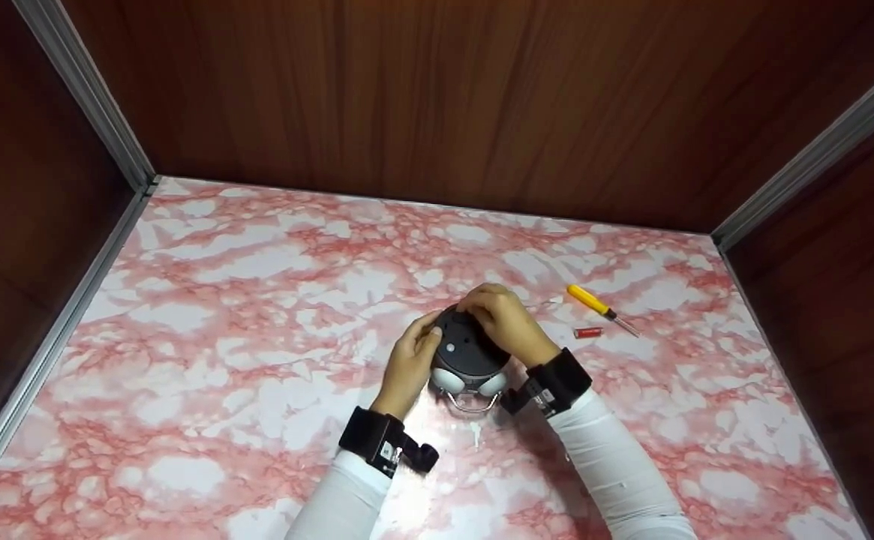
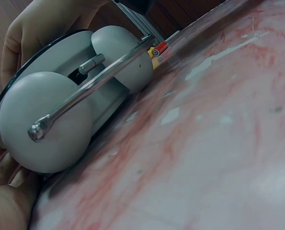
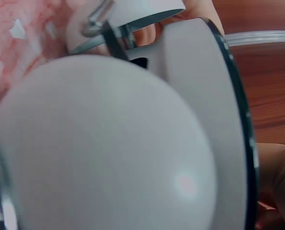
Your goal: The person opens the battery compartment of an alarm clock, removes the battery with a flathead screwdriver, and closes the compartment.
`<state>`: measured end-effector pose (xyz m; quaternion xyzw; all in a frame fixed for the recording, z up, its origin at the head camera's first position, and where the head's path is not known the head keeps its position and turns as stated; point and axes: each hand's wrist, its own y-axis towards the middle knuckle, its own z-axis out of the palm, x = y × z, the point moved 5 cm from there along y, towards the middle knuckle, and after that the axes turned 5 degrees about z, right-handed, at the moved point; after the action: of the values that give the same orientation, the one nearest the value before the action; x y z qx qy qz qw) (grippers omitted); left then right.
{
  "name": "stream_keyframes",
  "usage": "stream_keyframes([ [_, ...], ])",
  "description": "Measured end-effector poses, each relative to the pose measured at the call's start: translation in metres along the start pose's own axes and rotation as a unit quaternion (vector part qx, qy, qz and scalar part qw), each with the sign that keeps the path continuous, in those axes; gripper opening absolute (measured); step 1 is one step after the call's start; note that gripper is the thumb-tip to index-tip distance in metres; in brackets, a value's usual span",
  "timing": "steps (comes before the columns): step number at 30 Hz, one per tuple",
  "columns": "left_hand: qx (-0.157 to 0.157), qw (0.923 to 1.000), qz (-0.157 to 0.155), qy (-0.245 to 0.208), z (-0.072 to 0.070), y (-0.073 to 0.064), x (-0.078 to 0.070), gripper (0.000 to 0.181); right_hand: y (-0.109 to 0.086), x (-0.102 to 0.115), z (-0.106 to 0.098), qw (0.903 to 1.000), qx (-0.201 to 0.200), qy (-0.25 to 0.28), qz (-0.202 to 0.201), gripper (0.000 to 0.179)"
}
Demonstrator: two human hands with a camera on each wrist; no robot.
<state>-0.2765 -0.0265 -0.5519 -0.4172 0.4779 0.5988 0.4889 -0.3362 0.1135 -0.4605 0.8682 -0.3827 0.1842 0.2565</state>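
Note:
A twin-bell alarm clock (image 1: 474, 352) lies with its black back facing up on the marbled table, its two pale bells and wire handle toward the person. My left hand (image 1: 410, 356) grips the clock's left side, thumb on the back's edge. In the left wrist view, its fingers (image 2: 8, 191) reach under beside a bell. My right hand (image 1: 503, 319) bends over the far right part of the back, fingertips on it; I cannot tell whether they pinch anything. The right wrist view is mostly filled by a near bell (image 3: 108, 143), with right fingers (image 3: 276, 177) behind the dark rim.
To the right of the clock lie a red battery (image 1: 588, 332) and, beyond it, a screwdriver (image 1: 602, 309) with a yellow handle. Dark wooden panels (image 1: 437, 105) in metal frames enclose the table (image 1: 219, 360) at the back and sides.

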Motion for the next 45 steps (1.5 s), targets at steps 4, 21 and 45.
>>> stream_keyframes([
  [4, 0.004, 1.0, -0.001, -0.008, 0.0004, -0.0003, -0.0013, 0.039, 0.0013, 0.0014, -0.0002, 0.9999, -0.001, -0.01, -0.005, 0.018],
  [21, -0.002, 0.9998, 0.007, -0.019, 0.0006, 0.0008, 0.0, 0.04, 0.0003, 0.0038, 0.0027, 0.9985, -0.01, -0.039, -0.036, 0.018],
  [45, 0.01, 0.9998, 0.004, -0.019, 0.002, -0.0002, 0.0006, 0.041, -0.005, 0.0008, 0.0038, 0.9988, -0.041, -0.015, -0.021, 0.017],
])
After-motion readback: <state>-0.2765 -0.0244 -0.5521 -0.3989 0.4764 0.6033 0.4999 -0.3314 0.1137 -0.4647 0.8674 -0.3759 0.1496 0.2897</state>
